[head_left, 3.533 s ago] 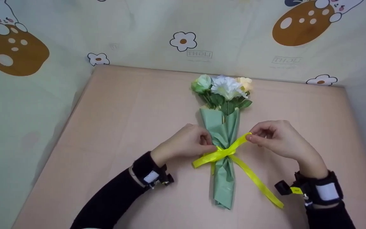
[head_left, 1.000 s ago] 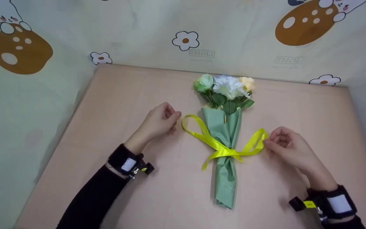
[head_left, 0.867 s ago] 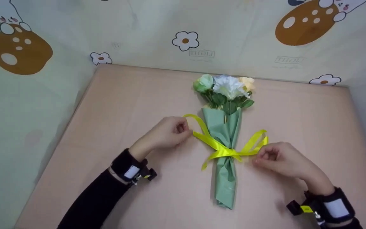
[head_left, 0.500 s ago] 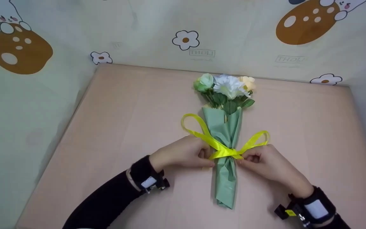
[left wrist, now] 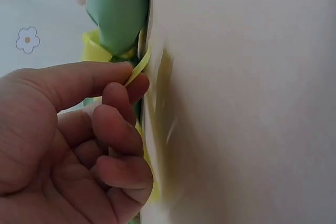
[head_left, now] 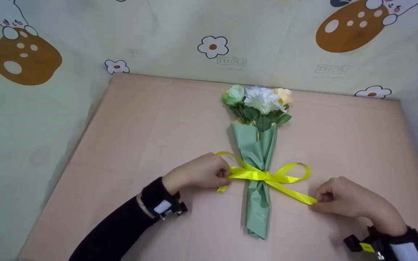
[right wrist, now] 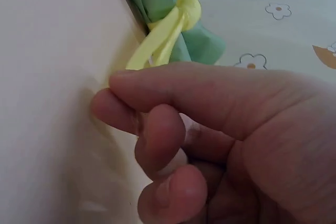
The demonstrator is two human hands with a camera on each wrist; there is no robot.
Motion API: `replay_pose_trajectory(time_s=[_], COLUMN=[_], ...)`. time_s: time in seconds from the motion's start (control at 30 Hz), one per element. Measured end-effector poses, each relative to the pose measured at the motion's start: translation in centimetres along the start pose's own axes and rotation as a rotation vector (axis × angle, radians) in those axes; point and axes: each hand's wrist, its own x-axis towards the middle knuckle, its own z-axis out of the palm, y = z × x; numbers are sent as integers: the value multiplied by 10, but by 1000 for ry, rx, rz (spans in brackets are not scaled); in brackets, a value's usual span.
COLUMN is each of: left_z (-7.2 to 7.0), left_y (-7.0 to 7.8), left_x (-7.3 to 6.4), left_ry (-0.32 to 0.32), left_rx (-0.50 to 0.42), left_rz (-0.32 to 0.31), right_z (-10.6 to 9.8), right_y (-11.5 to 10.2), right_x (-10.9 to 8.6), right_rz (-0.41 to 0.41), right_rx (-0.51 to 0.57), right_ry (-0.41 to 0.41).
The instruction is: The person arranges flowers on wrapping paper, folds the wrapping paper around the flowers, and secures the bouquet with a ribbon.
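Note:
A bouquet in green wrapping paper (head_left: 257,145) lies on the board, with a white flower (head_left: 261,99) between a pale green bloom and a cream one. Round its narrow waist runs a yellow ribbon (head_left: 258,175), knotted in front, with a loop to each side. The left hand (head_left: 198,173) pinches a strand left of the knot; part of the left loop is hidden behind it. In the left wrist view, thumb and forefinger grip the ribbon (left wrist: 138,67). Low to the right, the right hand (head_left: 356,203) pinches a tail end, drawn out from the knot.
The pinkish board (head_left: 151,119) extends on both sides of the bouquet. Behind it hangs a pale patterned sheet (head_left: 165,36) with printed flowers and brown fruit. Each wrist wears a black strap with a small camera.
Over the last half second both hands have moved outward from the knot, stretching ribbon to either side. The left loop has dropped lower. Earlier, both hands were arranging the loops.

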Motion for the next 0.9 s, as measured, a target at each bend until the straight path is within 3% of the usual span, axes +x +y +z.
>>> replay_pose_trajectory(time_s=[0.1, 0.23, 0.43, 0.5, 0.6, 0.77, 0.9], left_z=[-7, -17, -36, -42, -50, -49, -37], left_y=[-6, -12, -12, -10, -8, -11, -10], left_x=[-9, -23, -43, -46, -45, -28, -13], left_ry=[-36, -135, -293, -317, -257, -14, 14], left_rx=[-3, 12, 84, 108, 111, 82, 120], left_rz=[-30, -93, -329, -377, -368, -252, -190], right_z=[-5, -8, -10, -12, -17, -21, -13], right_y=[8, 14, 16, 13, 8, -4, -11], right_x=[-9, -15, -19, -20, -18, 2, 27], right_rz=[48, 91, 152, 186, 215, 196, 108], right_rx=[0, -2, -45, -60, -81, -65, -27], right_ry=[-7, -18, -92, -112, -99, 106, 196])
